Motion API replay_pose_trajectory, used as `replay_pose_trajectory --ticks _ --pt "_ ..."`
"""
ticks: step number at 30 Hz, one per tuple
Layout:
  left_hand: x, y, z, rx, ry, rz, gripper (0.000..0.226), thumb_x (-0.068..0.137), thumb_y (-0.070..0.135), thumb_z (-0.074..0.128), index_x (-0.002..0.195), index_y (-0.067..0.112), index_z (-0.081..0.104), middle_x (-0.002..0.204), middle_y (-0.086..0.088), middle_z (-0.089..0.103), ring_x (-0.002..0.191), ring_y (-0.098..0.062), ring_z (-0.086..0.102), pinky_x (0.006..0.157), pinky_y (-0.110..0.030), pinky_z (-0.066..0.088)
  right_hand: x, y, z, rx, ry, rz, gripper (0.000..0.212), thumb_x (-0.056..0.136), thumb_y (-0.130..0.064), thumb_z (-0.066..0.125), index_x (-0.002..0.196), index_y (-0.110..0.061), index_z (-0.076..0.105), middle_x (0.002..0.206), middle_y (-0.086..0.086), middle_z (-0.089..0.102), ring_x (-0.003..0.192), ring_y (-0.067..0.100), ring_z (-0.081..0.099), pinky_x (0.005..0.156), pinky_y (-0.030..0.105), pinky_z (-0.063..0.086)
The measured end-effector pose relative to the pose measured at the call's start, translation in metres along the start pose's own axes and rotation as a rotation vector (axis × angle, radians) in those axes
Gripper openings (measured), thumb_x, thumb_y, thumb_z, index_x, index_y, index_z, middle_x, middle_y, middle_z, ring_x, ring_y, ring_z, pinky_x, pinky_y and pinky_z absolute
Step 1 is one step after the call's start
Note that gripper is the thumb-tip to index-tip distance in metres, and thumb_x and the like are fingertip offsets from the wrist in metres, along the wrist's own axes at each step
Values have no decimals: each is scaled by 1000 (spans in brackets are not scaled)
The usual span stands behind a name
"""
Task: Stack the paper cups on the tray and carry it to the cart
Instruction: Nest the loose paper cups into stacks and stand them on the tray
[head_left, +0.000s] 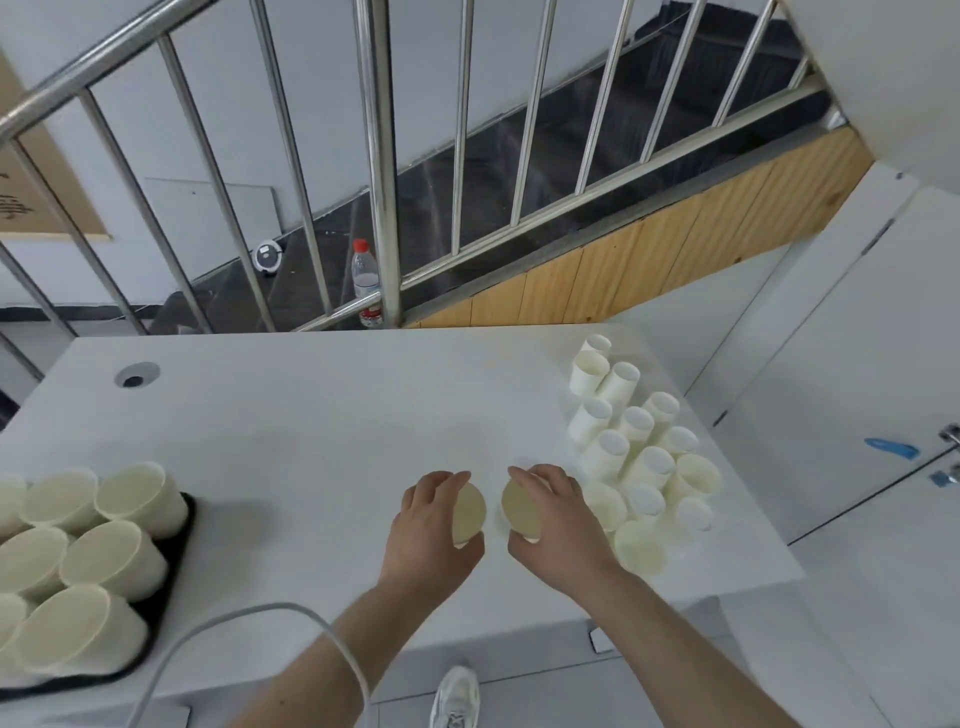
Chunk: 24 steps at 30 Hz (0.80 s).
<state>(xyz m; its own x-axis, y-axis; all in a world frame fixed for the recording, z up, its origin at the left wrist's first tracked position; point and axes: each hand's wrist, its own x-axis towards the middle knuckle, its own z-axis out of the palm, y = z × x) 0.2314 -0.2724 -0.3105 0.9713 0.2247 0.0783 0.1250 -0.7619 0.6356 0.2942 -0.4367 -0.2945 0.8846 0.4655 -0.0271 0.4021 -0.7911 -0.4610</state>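
left hand (431, 525) grips one paper cup (469, 514) — right hand (553, 512) grips another (521, 508), mouths facing, mid-bench (311, 415) | tray (171, 582) of cups lies far left — left hand nearer | loose cups (634, 447) just right of the right hand

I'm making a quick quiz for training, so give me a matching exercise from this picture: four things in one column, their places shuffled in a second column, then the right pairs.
Things
1. black tray
2. water bottle
3. loose cups
4. round hole

Places
A. behind the railing, on the stairs
B. right side of the table
C. left edge of the table, holding cups
D. far left corner of the tabletop

Pairs: 1-C, 2-A, 3-B, 4-D
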Motion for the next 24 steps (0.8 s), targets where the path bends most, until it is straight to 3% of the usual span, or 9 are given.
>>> replay_pose_trajectory --ticks 12,24 --pt "-99 -42 -66 -28 192 -90 55 87 45 59 136 27 44 131 10 45 120 -14 41 86 -21 37 -44 -88 38 61 -54 -124 71 82 -23 61 147 -30 33 143 -9 28 131 15 29 91 29 48" --pt "-140 -166 -178 17 327 -185 65 74 19 72 134 21 48 133 1 44 121 -22 43 95 -23 34 -25 -242 112 123 -88 -262 70 82 -21 62 147 -28 35 142 -8 31 131 15 30 93 29 47"
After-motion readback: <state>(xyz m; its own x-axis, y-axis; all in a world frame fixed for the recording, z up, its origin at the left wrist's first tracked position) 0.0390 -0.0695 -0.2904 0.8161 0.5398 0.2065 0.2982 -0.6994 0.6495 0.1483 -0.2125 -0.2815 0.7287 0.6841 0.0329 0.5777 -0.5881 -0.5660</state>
